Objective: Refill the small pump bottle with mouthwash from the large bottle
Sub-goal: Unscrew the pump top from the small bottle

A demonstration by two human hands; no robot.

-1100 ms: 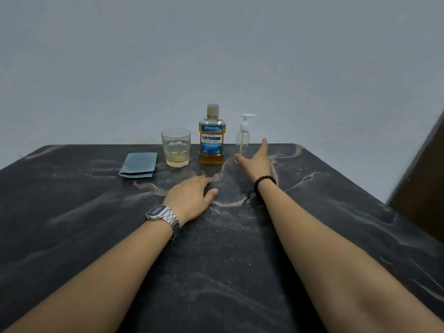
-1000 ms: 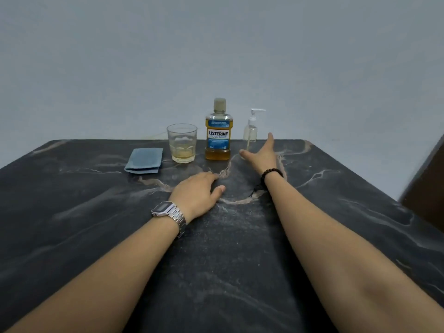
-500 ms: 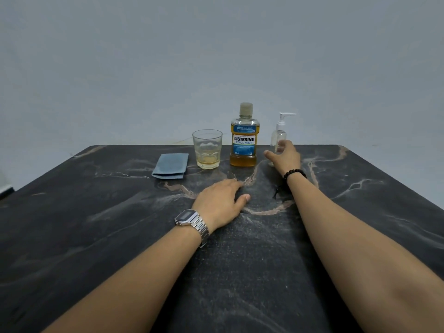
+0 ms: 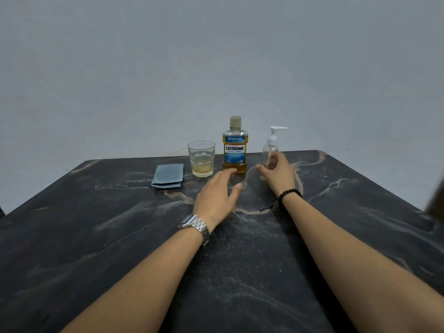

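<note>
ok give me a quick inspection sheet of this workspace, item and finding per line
surface: dark marbled table, pale dusty patch near the middle
job's things: large mouthwash bottle upright, capped, amber liquid inside; small pump bottle upright, pump on, looks nearly empty
clutter: glass with a little pale liquid; folded blue cloth left of it
grippers: right hand curled round the pump bottle's lower body; left hand open, fingers reaching toward the mouthwash bottle's base, contact unclear
cables: nothing seen
surroundings: plain grey wall behind; dark blurred object at the right edge
</note>
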